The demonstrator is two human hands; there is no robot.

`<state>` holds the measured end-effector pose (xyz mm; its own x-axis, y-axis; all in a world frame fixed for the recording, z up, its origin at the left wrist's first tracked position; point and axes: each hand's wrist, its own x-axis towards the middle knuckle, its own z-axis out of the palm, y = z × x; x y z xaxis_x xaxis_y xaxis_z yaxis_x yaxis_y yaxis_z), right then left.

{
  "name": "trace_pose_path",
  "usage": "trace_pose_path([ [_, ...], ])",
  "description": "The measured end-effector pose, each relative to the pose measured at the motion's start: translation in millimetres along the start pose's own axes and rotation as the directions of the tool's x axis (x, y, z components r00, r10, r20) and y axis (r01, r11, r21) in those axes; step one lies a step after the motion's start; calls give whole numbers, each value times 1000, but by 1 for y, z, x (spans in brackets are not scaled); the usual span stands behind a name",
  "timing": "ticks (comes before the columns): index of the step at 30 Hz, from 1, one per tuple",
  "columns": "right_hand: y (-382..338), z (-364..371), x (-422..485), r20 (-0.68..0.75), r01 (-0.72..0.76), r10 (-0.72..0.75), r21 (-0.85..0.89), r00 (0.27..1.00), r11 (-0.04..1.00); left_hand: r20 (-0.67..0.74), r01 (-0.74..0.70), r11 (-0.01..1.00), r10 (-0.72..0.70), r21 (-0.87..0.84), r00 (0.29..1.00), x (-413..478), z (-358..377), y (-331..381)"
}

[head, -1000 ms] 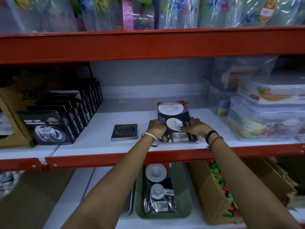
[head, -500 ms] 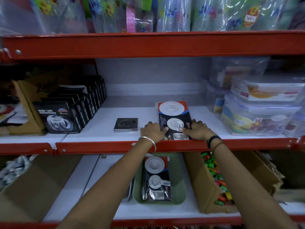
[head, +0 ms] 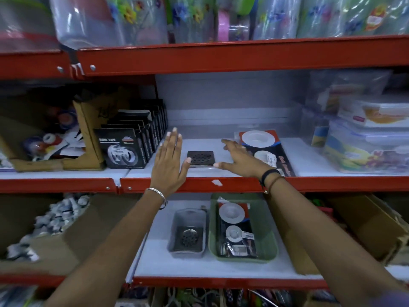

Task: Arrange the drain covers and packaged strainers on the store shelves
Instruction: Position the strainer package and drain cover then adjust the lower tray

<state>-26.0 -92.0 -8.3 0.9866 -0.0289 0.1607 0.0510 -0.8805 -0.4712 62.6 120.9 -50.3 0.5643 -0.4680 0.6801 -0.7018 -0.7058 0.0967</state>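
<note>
The left hand (head: 169, 160) hovers flat with fingers spread, holding nothing, just left of the drain cover (head: 200, 158), which lies flat on the middle shelf (head: 309, 159). It looks like stiff, thin metal, probably slick and hard to lift off the board; pinching opposite edges should work best. The right hand (head: 240, 160), fingers also open and empty, reaches from its right. Beside it lies the strainer pack (head: 264, 149), likely light and crinkly; grip its card edges.

head-worn view, facing shelves (head: 221, 185), close
</note>
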Motion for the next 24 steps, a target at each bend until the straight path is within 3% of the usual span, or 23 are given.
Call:
trace_pose_path([
  [7, -7, 40, 86, 201, -136, 167, -159, 965, 978, 179, 43, 999, -39, -17, 983, -13, 22, -65],
  [12, 4, 40, 125, 402, -229, 274, -156, 874, 961, 138, 27, 999, -29, 18, 990, -11, 28, -69],
  [18, 12, 34, 136, 376, -161, 210, -157, 902, 974, 87, -3, 999, -1, 48, 996, -13, 32, -71],
  [24, -24, 5, 98, 200, -64, 77, -74, 977, 995, 95, -1, 999, -4, 51, 995, -14, 31, -70],
])
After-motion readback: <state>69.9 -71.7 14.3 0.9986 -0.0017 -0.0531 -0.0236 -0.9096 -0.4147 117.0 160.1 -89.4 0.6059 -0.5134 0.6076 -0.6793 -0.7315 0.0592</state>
